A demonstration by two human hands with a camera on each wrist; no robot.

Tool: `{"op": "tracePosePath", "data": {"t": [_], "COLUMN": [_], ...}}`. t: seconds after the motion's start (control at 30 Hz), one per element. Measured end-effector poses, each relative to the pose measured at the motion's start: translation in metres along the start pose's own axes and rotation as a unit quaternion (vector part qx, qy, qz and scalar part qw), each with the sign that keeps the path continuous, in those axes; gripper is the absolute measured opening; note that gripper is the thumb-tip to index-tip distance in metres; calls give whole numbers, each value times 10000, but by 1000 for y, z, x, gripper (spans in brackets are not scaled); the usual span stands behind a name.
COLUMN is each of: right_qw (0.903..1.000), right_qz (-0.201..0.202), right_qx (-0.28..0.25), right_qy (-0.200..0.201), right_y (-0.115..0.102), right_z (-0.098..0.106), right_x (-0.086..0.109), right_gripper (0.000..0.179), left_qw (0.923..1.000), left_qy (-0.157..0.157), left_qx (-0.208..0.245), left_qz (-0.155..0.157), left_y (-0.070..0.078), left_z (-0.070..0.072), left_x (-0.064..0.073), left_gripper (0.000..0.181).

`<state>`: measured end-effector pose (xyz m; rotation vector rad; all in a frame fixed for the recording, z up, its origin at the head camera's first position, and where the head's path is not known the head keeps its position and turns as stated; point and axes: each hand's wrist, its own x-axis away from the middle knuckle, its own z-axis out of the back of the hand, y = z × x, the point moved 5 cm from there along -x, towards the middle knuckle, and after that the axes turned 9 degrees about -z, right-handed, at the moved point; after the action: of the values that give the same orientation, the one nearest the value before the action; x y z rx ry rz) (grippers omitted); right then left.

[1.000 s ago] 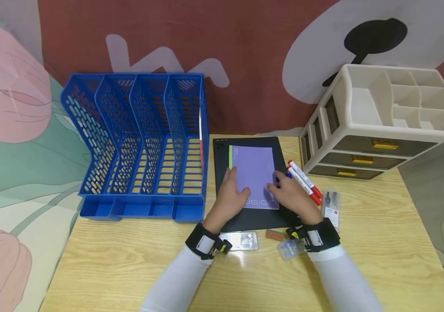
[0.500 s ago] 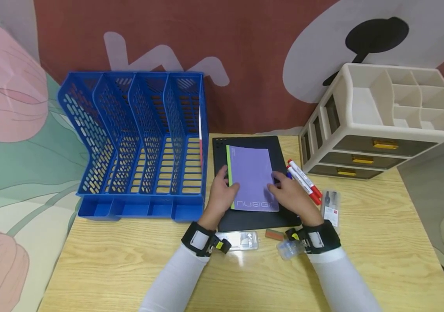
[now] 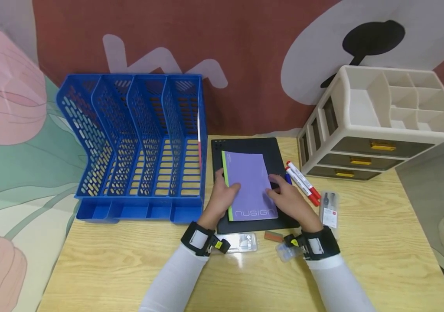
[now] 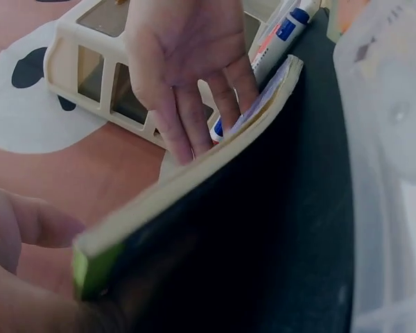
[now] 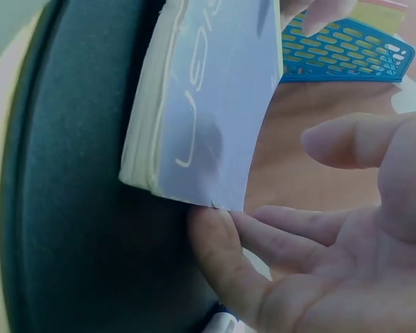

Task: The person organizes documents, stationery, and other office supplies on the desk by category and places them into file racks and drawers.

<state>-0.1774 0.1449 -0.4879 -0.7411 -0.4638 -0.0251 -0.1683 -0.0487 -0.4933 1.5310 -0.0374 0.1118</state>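
A purple notebook (image 3: 247,186) with a green spine and "nusign" along its near edge is tilted above a flat black board (image 3: 272,149). My left hand (image 3: 220,197) grips its spine side, thumb over the cover and fingers beneath. At the right side of the cover, my right hand (image 3: 290,199) has a fingertip at the notebook's corner. Its thumb stands apart from the cover in the right wrist view. The left wrist view shows the notebook's dark underside and cream page edges (image 4: 173,194), with my right hand (image 4: 187,55) beyond them.
A blue file rack (image 3: 140,201) stands left of the board. Right of it lie red-capped markers (image 3: 303,182) and a clear case (image 3: 329,212), before a cream drawer cabinet (image 3: 378,134). Nearer are another clear case (image 3: 241,242), an eraser (image 3: 273,236) and a small clear box (image 3: 287,251).
My left hand has shifted from the cover to the spine side and taken hold there. The notebook has come left and nearer. My right hand has stayed at its right edge.
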Motion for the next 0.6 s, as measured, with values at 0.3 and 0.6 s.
{"op": "tracePosePath", "data": {"t": [0.3,0.6], "right_qw": [9980,9880], "right_qz": [175,-78], "right_qx": [-605,-1542], "right_qy": [95,-28], "right_y": [1,2], "right_z": [-2,-5], "right_x": [2,1], "right_gripper": [61,74], "left_qw": [9985,9910], "left_qy": [-428,-1080], "left_qx": [348,648], "left_qz": [-52,-450], "left_y": [5,28], "left_z": [2,-1], "left_x": [5,20], "left_gripper": [60,52]}}
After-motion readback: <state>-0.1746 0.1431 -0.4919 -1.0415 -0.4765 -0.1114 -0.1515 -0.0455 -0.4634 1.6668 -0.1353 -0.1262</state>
